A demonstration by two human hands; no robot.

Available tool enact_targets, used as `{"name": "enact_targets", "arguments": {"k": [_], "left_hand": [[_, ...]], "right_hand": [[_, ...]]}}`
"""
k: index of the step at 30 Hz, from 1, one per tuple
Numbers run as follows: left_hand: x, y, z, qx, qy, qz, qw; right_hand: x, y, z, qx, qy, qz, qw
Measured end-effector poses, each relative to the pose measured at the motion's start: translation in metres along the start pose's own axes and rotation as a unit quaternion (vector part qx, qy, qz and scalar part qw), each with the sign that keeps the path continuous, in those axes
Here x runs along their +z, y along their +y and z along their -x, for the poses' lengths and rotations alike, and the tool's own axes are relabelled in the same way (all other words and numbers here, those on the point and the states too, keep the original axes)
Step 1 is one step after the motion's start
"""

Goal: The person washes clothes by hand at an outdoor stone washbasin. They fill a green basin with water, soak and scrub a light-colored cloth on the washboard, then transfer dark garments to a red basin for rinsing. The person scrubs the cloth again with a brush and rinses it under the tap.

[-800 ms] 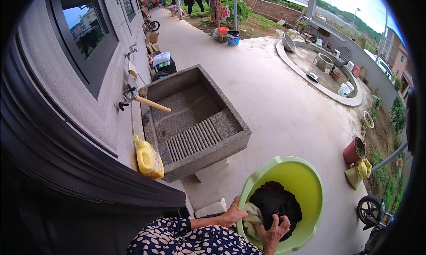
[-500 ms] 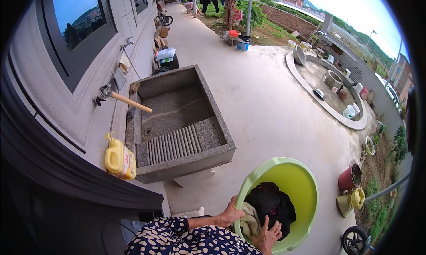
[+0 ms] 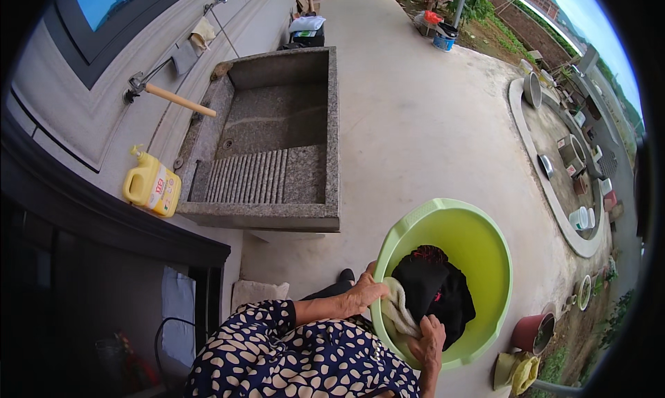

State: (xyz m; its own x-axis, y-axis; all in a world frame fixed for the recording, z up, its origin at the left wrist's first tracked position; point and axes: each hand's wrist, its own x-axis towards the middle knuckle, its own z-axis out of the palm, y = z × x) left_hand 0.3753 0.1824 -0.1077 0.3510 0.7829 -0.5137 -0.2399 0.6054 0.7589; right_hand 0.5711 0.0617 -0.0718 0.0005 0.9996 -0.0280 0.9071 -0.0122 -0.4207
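Two bare hands at one light-green basin (image 3: 481, 242), located at the person's front right, apart from the stone sink (image 3: 284, 114). Left hand (image 3: 367, 293): fingers closed around the basin's left rim. Right hand (image 3: 429, 339): inside the basin, fingers bent against the black garment (image 3: 454, 297), near the pale cloth (image 3: 398, 313); cannot tell whether fabric is pinched between them. Contents: black garment with red or pink details, bunched; pale cloth on its left, against the basin wall.

Labels: yellow pump jug (image 3: 142, 180) stands upright beside the sink's near left corner; its front label (image 3: 166, 188) carries large red characters with smaller print below. Blue bucket (image 3: 443, 43), far side of the paving: pale markings, too small to read. Clothing and basin: no lettering noted.

Surroundings: sink has a ribbed washing slope (image 3: 246, 178) at its near end; a tan tube (image 3: 181, 100) runs from the wall tap (image 3: 136, 86) out over the sink.
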Motion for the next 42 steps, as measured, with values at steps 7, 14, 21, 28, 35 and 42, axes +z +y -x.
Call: {"name": "enact_targets", "arguments": {"k": [7, 14, 21, 28, 35, 42], "left_hand": [[0.019, 0.076, -0.096, 0.066, 0.008, 0.087, 0.994], [0.007, 0.169, -0.175, 0.133, 0.041, 0.169, 0.976], [-0.007, 0.233, -0.221, 0.259, 0.187, 0.169, 0.932], [-0.065, 0.286, -0.225, 0.271, 0.274, 0.247, 0.889], [-0.107, 0.329, -0.214, 0.458, 0.339, 0.337, 0.749], [-0.213, 0.186, -0.227, 0.250, 0.687, 0.029, 0.682]], "right_hand": [[-0.087, 0.034, -0.118, 0.106, 0.258, 0.082, 0.957], [-0.100, 0.111, -0.269, 0.167, 0.344, -0.497, 0.779], [-0.083, 0.127, -0.457, 0.159, 0.020, -0.740, 0.653], [-0.096, 0.045, -0.609, 0.028, -0.145, -0.694, 0.705], [-0.053, -0.090, -0.727, -0.077, -0.212, -0.656, 0.721], [0.020, -0.216, -0.772, -0.071, -0.278, -0.621, 0.729]]}}
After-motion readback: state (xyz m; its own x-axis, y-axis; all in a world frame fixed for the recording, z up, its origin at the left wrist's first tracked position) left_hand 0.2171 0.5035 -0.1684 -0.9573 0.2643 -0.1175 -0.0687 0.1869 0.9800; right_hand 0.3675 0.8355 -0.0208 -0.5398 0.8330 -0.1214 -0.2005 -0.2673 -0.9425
